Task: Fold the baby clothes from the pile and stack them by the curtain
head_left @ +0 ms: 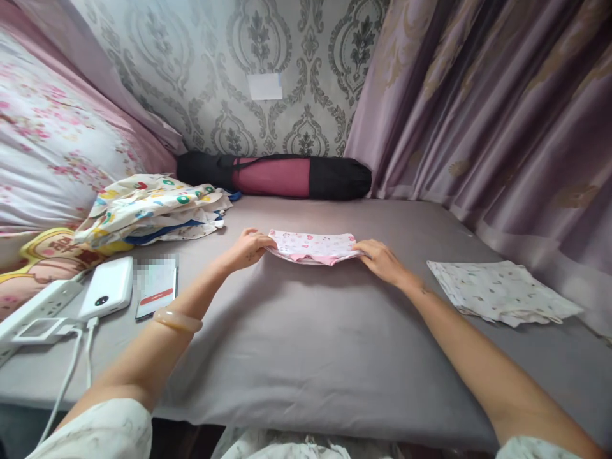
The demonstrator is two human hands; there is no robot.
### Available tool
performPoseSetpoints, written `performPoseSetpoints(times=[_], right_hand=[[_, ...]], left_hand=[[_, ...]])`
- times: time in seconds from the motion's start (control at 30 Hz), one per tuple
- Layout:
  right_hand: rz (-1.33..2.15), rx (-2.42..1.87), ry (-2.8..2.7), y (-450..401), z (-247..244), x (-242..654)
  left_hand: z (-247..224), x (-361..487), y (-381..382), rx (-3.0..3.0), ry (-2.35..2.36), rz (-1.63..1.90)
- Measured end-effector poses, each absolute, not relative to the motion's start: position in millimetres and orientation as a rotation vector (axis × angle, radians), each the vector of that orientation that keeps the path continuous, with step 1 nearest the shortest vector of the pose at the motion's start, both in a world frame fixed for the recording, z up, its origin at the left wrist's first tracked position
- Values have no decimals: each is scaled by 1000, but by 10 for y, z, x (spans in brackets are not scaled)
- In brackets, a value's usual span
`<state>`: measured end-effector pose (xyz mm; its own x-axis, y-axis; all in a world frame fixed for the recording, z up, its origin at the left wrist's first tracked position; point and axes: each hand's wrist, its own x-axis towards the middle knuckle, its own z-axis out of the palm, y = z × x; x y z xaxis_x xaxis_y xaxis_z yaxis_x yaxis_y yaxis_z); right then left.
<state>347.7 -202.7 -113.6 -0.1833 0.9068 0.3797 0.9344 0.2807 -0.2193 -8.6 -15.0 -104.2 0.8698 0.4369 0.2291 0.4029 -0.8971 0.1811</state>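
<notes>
A small white garment (313,245) with a pink print and pink trim is stretched between my two hands, folded into a narrow strip just above the grey sheet. Its left end is pinched by my left hand (249,248), thumb and fingers closed on the cloth. At the other end, my right hand (380,260) grips the right edge in the same way. The garment sags slightly in the middle. Its exact kind is hard to make out because it is folded. A pale bangle (178,320) circles my left forearm.
On the right lies a folded white printed cloth (502,292). To the left are heaped printed clothes (157,207), a phone (157,290), a white power bank (108,288) and a power strip (41,309) with cables. A black and red roll bag (275,176) lies against the wall.
</notes>
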Motion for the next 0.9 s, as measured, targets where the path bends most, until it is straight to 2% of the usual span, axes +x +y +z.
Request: performPoseSetpoints(times=[0.23, 0.57, 0.67, 0.9], right_hand=[[-125, -1723, -2197, -2271, -1319, 3319], [-12, -1846, -2240, -2378, -1267, 3250], [24, -1990, -2145, -2235, -1150, 3150], [-34, -2096, -1919, -1621, -1149, 2516]], left_hand=[[-1309, -352, -313, 2934, 615, 327], [-1305, -463, -302, 2888, 673, 197], [-1206, -315, -292, 2870, 771, 198], [-1199, 632, -663, 2859, 1021, 481]])
